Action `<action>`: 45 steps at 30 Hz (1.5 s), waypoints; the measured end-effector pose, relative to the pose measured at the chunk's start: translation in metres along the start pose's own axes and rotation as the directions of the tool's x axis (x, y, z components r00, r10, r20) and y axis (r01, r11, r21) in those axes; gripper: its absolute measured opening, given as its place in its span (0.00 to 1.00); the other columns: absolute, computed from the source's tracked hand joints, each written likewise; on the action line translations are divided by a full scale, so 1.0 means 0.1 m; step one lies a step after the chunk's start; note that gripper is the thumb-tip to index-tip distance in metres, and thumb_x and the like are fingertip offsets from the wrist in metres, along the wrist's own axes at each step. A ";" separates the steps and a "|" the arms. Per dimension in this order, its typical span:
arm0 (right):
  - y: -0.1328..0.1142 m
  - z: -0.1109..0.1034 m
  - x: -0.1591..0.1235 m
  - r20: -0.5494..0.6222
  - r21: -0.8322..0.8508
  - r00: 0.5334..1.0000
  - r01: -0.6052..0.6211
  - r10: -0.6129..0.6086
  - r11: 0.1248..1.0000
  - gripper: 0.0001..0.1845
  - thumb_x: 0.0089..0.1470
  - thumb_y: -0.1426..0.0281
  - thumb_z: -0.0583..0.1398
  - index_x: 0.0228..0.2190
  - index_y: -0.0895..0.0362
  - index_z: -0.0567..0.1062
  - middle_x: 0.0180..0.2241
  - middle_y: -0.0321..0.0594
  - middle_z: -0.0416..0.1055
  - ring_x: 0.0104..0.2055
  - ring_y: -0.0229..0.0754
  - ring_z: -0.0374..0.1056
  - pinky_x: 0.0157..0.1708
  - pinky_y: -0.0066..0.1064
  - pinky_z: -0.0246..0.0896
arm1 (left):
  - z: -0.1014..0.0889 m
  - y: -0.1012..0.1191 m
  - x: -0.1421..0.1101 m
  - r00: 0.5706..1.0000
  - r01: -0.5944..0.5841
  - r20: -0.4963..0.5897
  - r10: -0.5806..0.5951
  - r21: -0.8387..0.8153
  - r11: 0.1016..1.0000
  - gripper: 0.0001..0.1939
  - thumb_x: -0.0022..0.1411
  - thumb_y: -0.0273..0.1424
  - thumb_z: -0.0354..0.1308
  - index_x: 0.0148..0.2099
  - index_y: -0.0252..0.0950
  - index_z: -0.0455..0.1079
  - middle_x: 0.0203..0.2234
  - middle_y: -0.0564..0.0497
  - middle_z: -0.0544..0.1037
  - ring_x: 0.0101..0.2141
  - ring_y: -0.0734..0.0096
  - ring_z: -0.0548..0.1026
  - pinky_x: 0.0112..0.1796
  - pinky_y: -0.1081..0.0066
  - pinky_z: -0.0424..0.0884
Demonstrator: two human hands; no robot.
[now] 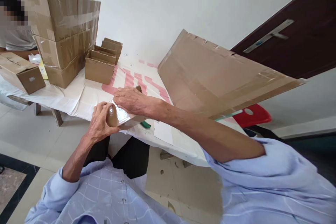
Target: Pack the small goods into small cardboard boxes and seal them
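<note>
A small cardboard box [133,121] with a shiny top is at the front edge of the white-covered table [70,103]. Its long axis seems to run from the left hand [101,120] rightward and slightly away from the wearer, though the hands hide much of it. The left hand grips its left end, fingers curled; the right hand [130,100] bends over the top, and whether it pinches anything I cannot tell. A green object [145,125] lies just beside the box's right part
</note>
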State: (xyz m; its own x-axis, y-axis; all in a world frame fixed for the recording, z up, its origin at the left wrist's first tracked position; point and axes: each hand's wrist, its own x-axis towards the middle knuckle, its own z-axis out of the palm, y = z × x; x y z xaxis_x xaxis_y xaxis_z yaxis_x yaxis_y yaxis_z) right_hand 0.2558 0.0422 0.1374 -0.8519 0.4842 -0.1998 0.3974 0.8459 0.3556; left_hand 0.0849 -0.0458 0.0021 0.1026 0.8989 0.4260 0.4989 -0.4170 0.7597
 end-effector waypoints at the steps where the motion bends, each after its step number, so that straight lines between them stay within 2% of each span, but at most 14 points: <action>1: 0.00 0.02 0.01 0.001 0.000 1.000 -0.003 0.003 1.000 0.18 0.71 0.81 0.54 0.42 0.56 0.82 0.42 0.47 0.80 0.46 0.52 0.72 0.47 0.41 0.63 | 0.00 0.00 0.00 1.000 0.001 0.003 -0.001 0.003 1.000 0.47 0.48 0.33 0.79 0.69 0.43 0.69 0.66 0.39 0.69 0.66 0.39 0.68 0.67 0.41 0.71; 9: -0.02 0.15 0.04 -0.056 -0.069 0.998 0.012 -0.016 0.998 0.18 0.69 0.85 0.53 0.41 0.57 0.80 0.41 0.48 0.77 0.46 0.52 0.70 0.46 0.41 0.61 | -0.01 -0.06 0.01 0.999 -0.035 -0.005 0.035 0.020 0.999 0.48 0.49 0.34 0.80 0.70 0.42 0.68 0.65 0.38 0.70 0.66 0.39 0.69 0.68 0.43 0.70; 13: -0.04 0.05 0.00 -0.214 -0.016 0.973 0.080 -0.082 0.997 0.16 0.72 0.83 0.52 0.42 0.56 0.76 0.42 0.47 0.74 0.45 0.52 0.67 0.46 0.42 0.63 | -0.03 -0.16 0.02 0.997 -0.061 -0.041 0.062 0.027 0.998 0.50 0.48 0.35 0.82 0.71 0.43 0.68 0.65 0.39 0.71 0.66 0.40 0.70 0.66 0.43 0.72; 15: 0.01 -0.10 -0.11 -0.341 0.038 0.939 0.066 -0.049 0.997 0.15 0.74 0.81 0.50 0.44 0.56 0.74 0.45 0.47 0.72 0.48 0.52 0.67 0.48 0.43 0.66 | -0.07 -0.24 0.03 0.996 -0.071 -0.050 0.072 0.020 0.997 0.50 0.48 0.36 0.82 0.71 0.45 0.68 0.65 0.40 0.71 0.66 0.42 0.71 0.65 0.44 0.74; 17: 0.12 -0.26 -0.32 -0.515 0.135 0.854 -0.002 0.072 0.991 0.15 0.78 0.77 0.48 0.46 0.56 0.73 0.47 0.46 0.70 0.52 0.52 0.67 0.53 0.47 0.68 | -0.13 -0.36 0.03 0.997 -0.061 -0.048 0.060 -0.002 0.998 0.51 0.49 0.39 0.82 0.72 0.45 0.67 0.66 0.40 0.71 0.66 0.42 0.71 0.62 0.46 0.78; 19: 0.28 -0.34 -0.64 -0.650 0.288 0.714 -0.084 0.259 0.954 0.14 0.82 0.70 0.47 0.47 0.53 0.72 0.49 0.43 0.68 0.54 0.50 0.68 0.59 0.50 0.69 | -0.21 -0.51 0.05 0.999 -0.025 -0.040 0.023 -0.037 0.999 0.53 0.48 0.43 0.83 0.73 0.44 0.67 0.68 0.39 0.71 0.67 0.41 0.72 0.59 0.47 0.81; 21: 0.46 -0.24 -1.05 -0.685 0.452 0.569 -0.160 0.456 0.878 0.12 0.82 0.65 0.50 0.46 0.51 0.71 0.48 0.41 0.68 0.53 0.48 0.68 0.60 0.49 0.70 | -0.28 -0.66 0.06 0.998 0.039 -0.036 -0.042 -0.082 0.996 0.57 0.46 0.47 0.83 0.75 0.44 0.66 0.70 0.38 0.70 0.68 0.39 0.73 0.56 0.48 0.83; 24: 0.66 0.31 -1.66 -0.628 0.636 0.392 -0.239 0.672 0.734 0.09 0.79 0.62 0.55 0.42 0.50 0.70 0.43 0.38 0.69 0.47 0.45 0.68 0.53 0.43 0.70 | -0.35 -0.84 0.08 0.988 0.150 -0.006 -0.152 -0.147 0.978 0.63 0.41 0.49 0.85 0.76 0.43 0.64 0.72 0.36 0.70 0.69 0.37 0.74 0.56 0.47 0.85; 26: 0.72 0.87 -1.98 -0.549 0.718 0.322 -0.290 0.771 0.633 0.08 0.75 0.64 0.57 0.39 0.50 0.69 0.39 0.36 0.70 0.42 0.44 0.66 0.48 0.40 0.67 | -0.39 -0.89 0.09 0.979 0.201 0.012 -0.202 -0.189 0.961 0.65 0.39 0.48 0.86 0.76 0.43 0.63 0.72 0.35 0.72 0.70 0.36 0.74 0.57 0.46 0.84; 31: 0.59 2.17 -2.37 -0.081 0.822 0.309 -0.517 0.948 0.239 0.04 0.66 0.68 0.56 0.36 0.51 0.68 0.37 0.40 0.74 0.40 0.47 0.68 0.45 0.38 0.64 | -0.46 -0.79 0.16 0.965 0.263 0.050 -0.258 -0.213 0.941 0.66 0.35 0.42 0.87 0.76 0.43 0.65 0.71 0.36 0.75 0.69 0.32 0.75 0.59 0.43 0.84; 34: 0.50 2.62 -2.35 0.079 0.798 0.353 -0.582 0.932 0.153 0.03 0.63 0.70 0.55 0.35 0.51 0.70 0.38 0.42 0.77 0.42 0.48 0.70 0.45 0.38 0.64 | -0.49 -0.67 0.19 0.950 0.312 0.105 -0.295 -0.225 0.923 0.64 0.34 0.39 0.87 0.74 0.44 0.67 0.67 0.40 0.79 0.67 0.36 0.77 0.59 0.46 0.85; 39: 0.63 2.98 -2.17 0.138 0.779 0.408 -0.607 0.902 0.155 0.06 0.65 0.72 0.55 0.37 0.52 0.71 0.41 0.44 0.79 0.43 0.49 0.70 0.43 0.36 0.62 | -0.51 -0.56 0.21 0.920 0.391 0.051 -0.389 -0.200 0.898 0.63 0.26 0.34 0.87 0.68 0.44 0.71 0.61 0.44 0.82 0.57 0.45 0.82 0.50 0.56 0.89; 42: 0.79 3.07 -2.09 0.164 0.752 0.431 -0.637 0.887 0.170 0.07 0.66 0.74 0.55 0.38 0.52 0.72 0.43 0.46 0.79 0.44 0.49 0.69 0.44 0.36 0.60 | -0.50 -0.53 0.21 0.909 0.414 0.023 -0.416 -0.176 0.893 0.62 0.23 0.33 0.88 0.66 0.43 0.72 0.57 0.46 0.84 0.52 0.50 0.83 0.44 0.62 0.89; 45: 0.91 3.11 -2.06 0.195 0.718 0.456 -0.670 0.868 0.190 0.09 0.66 0.76 0.54 0.38 0.53 0.72 0.44 0.47 0.79 0.43 0.49 0.68 0.43 0.36 0.57 | -0.50 -0.52 0.21 0.902 0.426 0.008 -0.431 -0.173 0.888 0.60 0.20 0.35 0.89 0.61 0.42 0.74 0.51 0.46 0.86 0.47 0.50 0.84 0.39 0.62 0.89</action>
State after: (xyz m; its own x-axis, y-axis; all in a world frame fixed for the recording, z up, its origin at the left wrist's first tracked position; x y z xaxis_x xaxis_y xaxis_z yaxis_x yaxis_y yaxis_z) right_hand 0.5734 0.0888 -0.0731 0.0235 0.9989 0.0395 0.8909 -0.0030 -0.4541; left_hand 0.0184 -0.0116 -0.0041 -0.1153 0.9919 0.0527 0.3379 -0.0107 0.9411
